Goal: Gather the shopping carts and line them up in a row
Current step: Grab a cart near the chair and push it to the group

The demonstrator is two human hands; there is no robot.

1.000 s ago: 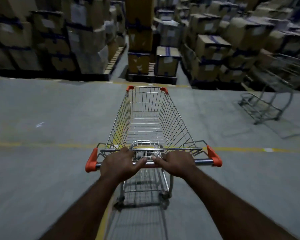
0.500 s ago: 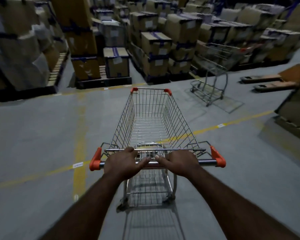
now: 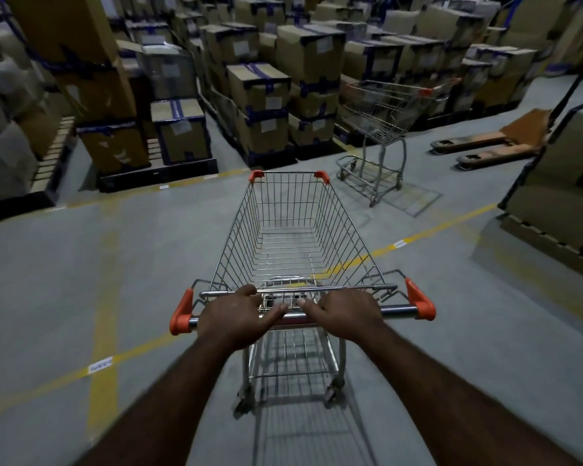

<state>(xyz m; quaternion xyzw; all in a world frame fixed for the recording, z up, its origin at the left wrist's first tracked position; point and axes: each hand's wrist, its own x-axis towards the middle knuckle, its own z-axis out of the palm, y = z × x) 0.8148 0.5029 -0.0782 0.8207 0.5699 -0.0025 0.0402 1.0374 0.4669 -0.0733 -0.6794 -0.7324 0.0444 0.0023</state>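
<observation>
Grey concrete floor (image 3: 64,280), marked with yellow lines (image 3: 445,225). Stacked cardboard boxes (image 3: 260,92) on pallets fill the far side. An orange pallet jack (image 3: 492,148) lies at right, forks pointing left.

Near cart (image 3: 297,237): wire basket, empty, standing on the floor directly in front of the person. Long axis runs straight away from the camera; the nose, with 2 orange corner caps, points toward the boxes. It straddles a yellow line.

Second cart (image 3: 384,112): ahead and to the right, well apart from the near cart, parked just beside the box stacks. Its basket runs roughly crosswise to the near cart, orange-tipped end toward the right.

Handle bar (image 3: 399,311): chrome, orange end caps, crosswise at the near end of the first cart.

Left hand (image 3: 234,314): curled closed over the bar, left of centre. Right hand (image 3: 347,312): likewise wrapped around the bar, right of centre. The 2 thumbs point inward, nearly meeting.
</observation>
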